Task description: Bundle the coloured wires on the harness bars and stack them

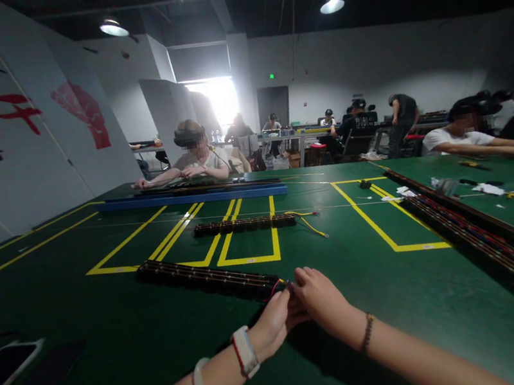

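Observation:
A long black strip-like assembly (pixel 207 278) with metallic lines along it lies slanted on the green table. From its right end come short pink and yellow wires (pixel 276 286), which run to my fingertips. My left hand (pixel 272 323), with a watch band and a pale bangle at the wrist, is closed on these wires. Against it, my right hand (pixel 323 302) is closed in a pinch; what sits between its fingers is hidden. Beyond, a second black strip assembly (pixel 245 224) lies crosswise, its yellow wires (pixel 310 220) ending in ring-like tips.
Yellow tape outlines (pixel 248 261) mark the green table (pixel 129 343). Across it a blue tray (pixel 194 196) lies before a co-worker (pixel 202 155). Long dark rails with red wires (pixel 482 228) run down the right, near white scraps (pixel 488 189). A dark flat device (pixel 6 369) lies left.

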### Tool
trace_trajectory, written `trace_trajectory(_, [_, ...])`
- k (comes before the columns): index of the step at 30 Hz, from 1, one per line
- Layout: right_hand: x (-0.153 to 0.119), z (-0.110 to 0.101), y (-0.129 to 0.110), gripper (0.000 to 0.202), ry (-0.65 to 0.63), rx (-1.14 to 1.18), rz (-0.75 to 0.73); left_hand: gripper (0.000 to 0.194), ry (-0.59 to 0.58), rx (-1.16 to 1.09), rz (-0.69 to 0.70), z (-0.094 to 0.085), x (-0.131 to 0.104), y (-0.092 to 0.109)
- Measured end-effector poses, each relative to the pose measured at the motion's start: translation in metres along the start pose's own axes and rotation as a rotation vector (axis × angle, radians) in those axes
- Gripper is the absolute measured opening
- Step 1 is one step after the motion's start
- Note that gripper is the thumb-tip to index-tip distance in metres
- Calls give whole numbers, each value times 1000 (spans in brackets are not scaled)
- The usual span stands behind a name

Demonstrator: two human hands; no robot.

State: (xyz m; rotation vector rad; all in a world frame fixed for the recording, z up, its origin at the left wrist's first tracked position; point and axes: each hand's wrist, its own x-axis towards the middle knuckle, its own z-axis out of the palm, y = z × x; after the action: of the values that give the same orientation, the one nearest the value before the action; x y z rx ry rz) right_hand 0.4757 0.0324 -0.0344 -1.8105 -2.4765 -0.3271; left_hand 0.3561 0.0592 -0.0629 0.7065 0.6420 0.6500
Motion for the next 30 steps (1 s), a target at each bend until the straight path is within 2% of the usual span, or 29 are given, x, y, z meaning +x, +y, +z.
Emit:
trace_trajectory(4, [-5,6,-10,27,-7,-57,-56,17,48,25,-42,1,2,1])
trace_trajectory(7, [-10,1,-16,29,-38,-67,-61,16,58,7,-67,0,4,2])
trace_trajectory(12, [-19,-34,-20,22,-56,94,-91,15,6,-24,-109,-2,5,4])
trace_trajectory(16, [-20,-54,-7,25,-31,109,25,14,-63,-62,-84,-7,9,1])
trace_trajectory(19, [-18,-52,6,29,-111,53,114,18,-67,9,-57,-10,12,-3])
trace_trajectory(23, [-17,-41,10,27,-223,39,100,23,-40,100,-30,-11,11,-6])
trace_trajectory(26, [-15,-38,6,21,-248,36,98,23,-19,120,-25,-11,9,-5])
trace_trajectory(30, [-14,-40,8,23,-273,39,96,23,-29,116,-23,-10,8,-4])
